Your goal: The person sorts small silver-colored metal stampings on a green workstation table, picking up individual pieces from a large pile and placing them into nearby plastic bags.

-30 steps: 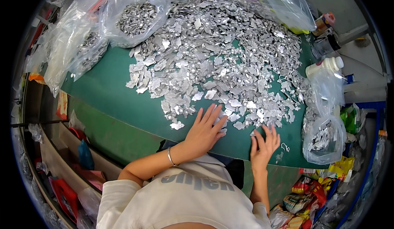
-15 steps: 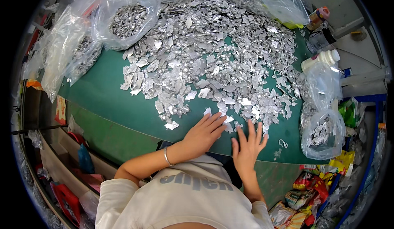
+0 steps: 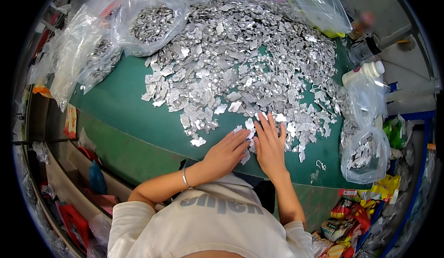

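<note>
A broad heap of small, flat silvery metal pieces [image 3: 217, 59] with scalloped outlines covers much of the green tabletop [image 3: 115, 105]. My left hand [image 3: 225, 152] lies at the near edge of the heap, fingers stretched out, with a few loose pieces by its fingertips. Beside it on the right, my right hand [image 3: 269, 144] reaches farther in, its fingers extended flat over pieces at the front of the heap. Some pieces show between the two hands; what lies under the fingers is hidden.
Clear plastic bags of metal pieces stand at the far left [image 3: 150, 27] and right edge [image 3: 365, 154]. A white bottle [image 3: 363, 72] and dark-lidded jar [image 3: 363, 50] are at the right. Colourful packets [image 3: 344, 216] lie below right; an open drawer [image 3: 74, 165] is at left.
My right hand has moved forward and left, closer to my left hand and onto the heap's front. My left hand has shifted slightly back. The view has shifted a little.
</note>
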`<action>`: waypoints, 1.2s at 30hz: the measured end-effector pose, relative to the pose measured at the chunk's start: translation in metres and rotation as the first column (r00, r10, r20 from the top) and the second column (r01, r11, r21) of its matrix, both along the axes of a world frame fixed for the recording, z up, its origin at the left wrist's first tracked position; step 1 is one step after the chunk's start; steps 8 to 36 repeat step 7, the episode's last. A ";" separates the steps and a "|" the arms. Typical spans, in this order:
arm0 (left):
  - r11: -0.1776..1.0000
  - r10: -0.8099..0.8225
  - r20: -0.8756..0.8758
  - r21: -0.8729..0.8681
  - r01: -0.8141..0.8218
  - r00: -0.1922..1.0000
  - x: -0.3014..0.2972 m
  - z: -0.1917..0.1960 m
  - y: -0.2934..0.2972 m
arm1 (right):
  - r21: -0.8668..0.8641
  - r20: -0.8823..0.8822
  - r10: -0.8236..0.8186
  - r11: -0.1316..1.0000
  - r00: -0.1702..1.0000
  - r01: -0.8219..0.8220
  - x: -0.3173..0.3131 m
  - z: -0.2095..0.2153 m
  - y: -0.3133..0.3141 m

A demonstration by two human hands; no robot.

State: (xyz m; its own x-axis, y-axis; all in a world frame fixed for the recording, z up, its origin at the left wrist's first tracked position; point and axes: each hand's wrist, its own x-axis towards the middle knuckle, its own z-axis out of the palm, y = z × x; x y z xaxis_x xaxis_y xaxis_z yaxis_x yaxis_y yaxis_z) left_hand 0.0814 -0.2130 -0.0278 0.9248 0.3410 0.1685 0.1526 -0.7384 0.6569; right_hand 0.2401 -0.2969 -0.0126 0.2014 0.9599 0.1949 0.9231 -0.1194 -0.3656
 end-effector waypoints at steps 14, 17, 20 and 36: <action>0.988 0.119 0.037 0.093 -0.122 0.992 0.021 0.008 0.022 | 0.030 -0.088 -0.022 0.999 0.996 0.024 0.006 0.000 -0.008; 0.988 0.119 0.037 0.093 -0.122 0.992 0.021 0.008 0.022 | 0.030 -0.088 -0.022 0.999 0.996 0.024 0.006 0.000 -0.008; 0.988 0.119 0.037 0.093 -0.122 0.992 0.021 0.008 0.022 | 0.030 -0.088 -0.022 0.999 0.996 0.024 0.006 0.000 -0.008; 0.988 0.119 0.037 0.093 -0.122 0.992 0.021 0.008 0.022 | 0.030 -0.088 -0.022 0.999 0.996 0.024 0.006 0.000 -0.008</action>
